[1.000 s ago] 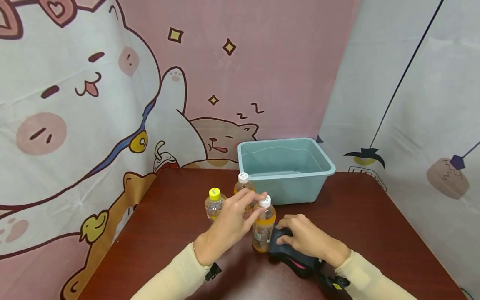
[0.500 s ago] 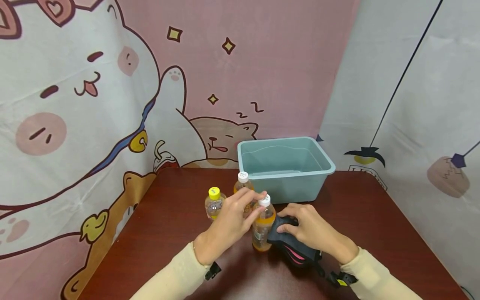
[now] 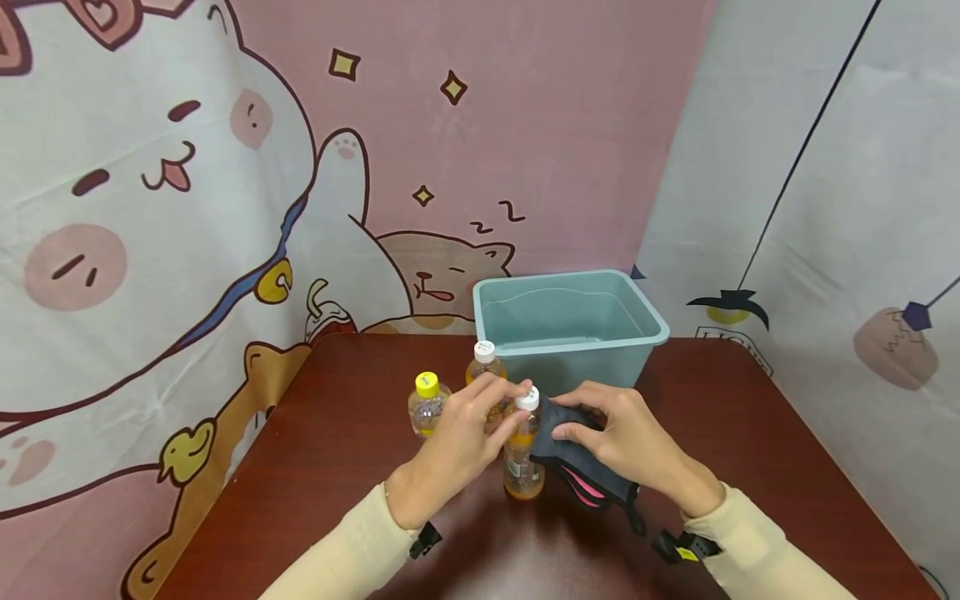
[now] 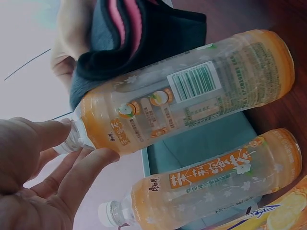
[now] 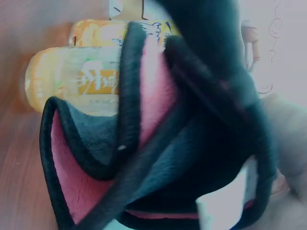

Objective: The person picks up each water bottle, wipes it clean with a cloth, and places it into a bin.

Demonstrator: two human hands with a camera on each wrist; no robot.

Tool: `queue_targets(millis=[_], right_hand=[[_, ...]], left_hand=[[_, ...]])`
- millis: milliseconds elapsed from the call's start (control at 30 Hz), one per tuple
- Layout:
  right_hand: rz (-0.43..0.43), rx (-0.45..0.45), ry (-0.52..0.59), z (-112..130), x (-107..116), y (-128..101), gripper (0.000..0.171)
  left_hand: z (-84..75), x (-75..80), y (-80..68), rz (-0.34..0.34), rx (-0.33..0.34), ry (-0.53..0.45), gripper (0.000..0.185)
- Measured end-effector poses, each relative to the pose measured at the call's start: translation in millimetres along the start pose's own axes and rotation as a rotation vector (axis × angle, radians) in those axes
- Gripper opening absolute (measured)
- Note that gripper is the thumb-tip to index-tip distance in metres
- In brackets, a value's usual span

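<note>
An orange-drink bottle [image 3: 522, 467] with a white cap stands upright on the dark wooden table [image 3: 337, 467]. My left hand [image 3: 501, 408] pinches its neck just under the cap, and the fingers [image 4: 53, 163] curl there in the left wrist view, beside the bottle [image 4: 192, 96]. My right hand [image 3: 581, 414] grips a dark cloth [image 3: 581, 475] with a pink inner side, held against the bottle's right side. The right wrist view is filled by the folded cloth [image 5: 168, 143], with the bottle [image 5: 81, 76] behind it.
Two more bottles stand just behind: one with a yellow cap [image 3: 427, 404] and one with a white cap [image 3: 484, 360]. A light blue plastic bin [image 3: 592, 371] sits at the back of the table. Cartoon-printed curtains hang behind and to the right.
My right hand has lifted the cloth off the table and brought it up against the bottle's side. My left hand has kept its hold near the cap.
</note>
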State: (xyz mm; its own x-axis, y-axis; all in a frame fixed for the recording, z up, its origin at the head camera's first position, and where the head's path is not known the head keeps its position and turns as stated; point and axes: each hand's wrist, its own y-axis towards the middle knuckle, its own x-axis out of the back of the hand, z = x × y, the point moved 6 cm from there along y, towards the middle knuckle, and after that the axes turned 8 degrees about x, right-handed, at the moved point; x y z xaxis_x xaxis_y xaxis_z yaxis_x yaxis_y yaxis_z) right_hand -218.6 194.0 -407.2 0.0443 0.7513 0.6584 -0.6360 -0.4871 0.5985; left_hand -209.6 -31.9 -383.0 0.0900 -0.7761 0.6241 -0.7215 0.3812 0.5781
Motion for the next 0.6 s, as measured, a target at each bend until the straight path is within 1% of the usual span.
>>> queue_targets(millis=[133,333,600], right_hand=[[-0.025,0.026,0.011,5.8,1.4,4.2,0.037],[-0.029,0.028,0.007,9.7,2.0,5.9,0.037],[0.025,-0.021,-0.004,5.8,-2.2,4.0,0.033]], left_hand=[[0.5,-0.2,-0.7,0.004,0.009,-0.006,0.027],[0.5,0.5,-0.3,-0.006,-0.01,-0.011,0.03],[0.4,3.2,0.8,0.003,0.0,-0.014,0.03]])
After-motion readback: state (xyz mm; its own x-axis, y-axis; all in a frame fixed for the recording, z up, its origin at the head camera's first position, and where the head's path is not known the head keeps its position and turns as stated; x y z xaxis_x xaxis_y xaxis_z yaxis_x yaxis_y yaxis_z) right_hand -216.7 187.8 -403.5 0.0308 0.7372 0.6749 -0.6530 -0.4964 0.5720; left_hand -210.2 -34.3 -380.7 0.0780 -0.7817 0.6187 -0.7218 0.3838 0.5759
